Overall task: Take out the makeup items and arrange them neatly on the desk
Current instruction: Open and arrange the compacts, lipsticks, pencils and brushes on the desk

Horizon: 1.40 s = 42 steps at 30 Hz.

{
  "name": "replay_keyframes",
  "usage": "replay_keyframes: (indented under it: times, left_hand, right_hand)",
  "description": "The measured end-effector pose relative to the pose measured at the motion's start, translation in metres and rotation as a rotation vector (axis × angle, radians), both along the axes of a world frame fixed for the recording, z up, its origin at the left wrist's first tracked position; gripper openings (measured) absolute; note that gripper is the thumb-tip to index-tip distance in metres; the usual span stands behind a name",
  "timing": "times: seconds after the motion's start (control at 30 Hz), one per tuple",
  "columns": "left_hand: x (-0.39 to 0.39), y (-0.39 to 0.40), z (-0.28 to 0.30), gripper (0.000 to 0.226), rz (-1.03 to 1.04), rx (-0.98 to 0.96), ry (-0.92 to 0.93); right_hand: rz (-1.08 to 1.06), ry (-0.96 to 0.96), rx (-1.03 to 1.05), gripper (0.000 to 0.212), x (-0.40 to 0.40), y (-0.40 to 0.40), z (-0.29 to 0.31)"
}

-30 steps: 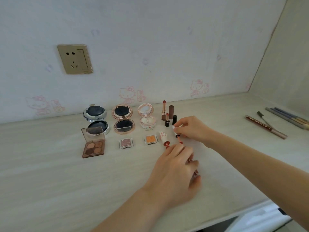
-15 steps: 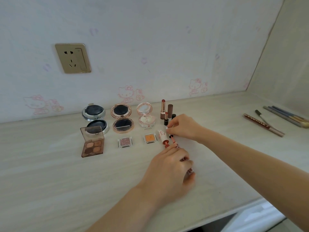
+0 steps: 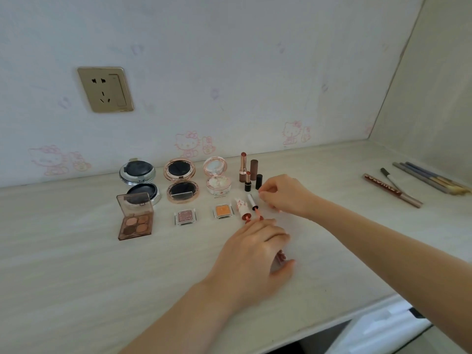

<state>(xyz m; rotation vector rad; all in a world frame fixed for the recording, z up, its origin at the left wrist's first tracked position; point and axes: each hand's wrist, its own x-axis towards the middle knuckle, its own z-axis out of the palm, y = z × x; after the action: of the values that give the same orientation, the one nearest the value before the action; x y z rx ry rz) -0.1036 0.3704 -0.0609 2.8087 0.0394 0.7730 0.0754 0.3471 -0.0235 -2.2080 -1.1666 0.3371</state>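
Lip-gloss tubes (image 3: 251, 208) have shifted left toward the eyeshadow row; right hand (image 3: 283, 194) pinches one, left hand (image 3: 255, 254) grips another; alignment nearly complete.

The right grip (image 3: 283, 194) rests on the bench (image 3: 76, 264), with the left grip (image 3: 258, 251) in front of it and slightly to its left. Just left of the right grip lie two lip gloss tubes (image 3: 249, 208) side by side, their near ends touching the left grip's fingertips (image 3: 265, 222). Behind those tubes, and just behind-left of the right grip, stand the lipsticks (image 3: 249, 171). Further left of the grips sit two small single pans (image 3: 204, 214), then the eyeshadow palette (image 3: 135, 221); behind these stand three open compacts (image 3: 178, 180) in a row along the wall. Well to the right of both grips, pencils (image 3: 413, 183) lie by the side wall.
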Motion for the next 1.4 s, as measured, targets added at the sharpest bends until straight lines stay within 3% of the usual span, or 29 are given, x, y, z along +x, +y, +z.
replay_keyframes:
  times: [0.37,0.73,1.1,1.27,1.4]
  left_hand:
    - [0.028,-0.006,0.017,0.031,0.105,-0.052,0.023]
    - [0.157,-0.034,0.027,0.034,0.027,-0.031,0.234]
    - [0.282,-0.066,0.013,0.05,-0.05,0.001,0.291]
    - [0.311,-0.057,0.01,0.057,-0.105,0.081,0.367]
    - [0.318,-0.054,0.011,0.051,-0.137,0.102,0.377]
  right_hand:
    - [0.006,-0.323,-0.046,0.028,0.033,-0.115,-0.008]
    - [-0.189,-0.45,-0.114,0.032,0.089,-0.211,-0.017]
    - [-0.359,-0.545,-0.08,0.03,0.154,-0.234,-0.022]
    - [-0.388,-0.54,-0.112,0.031,0.161,-0.229,-0.024]
    - [-0.396,-0.577,-0.16,0.029,0.162,-0.227,-0.028]
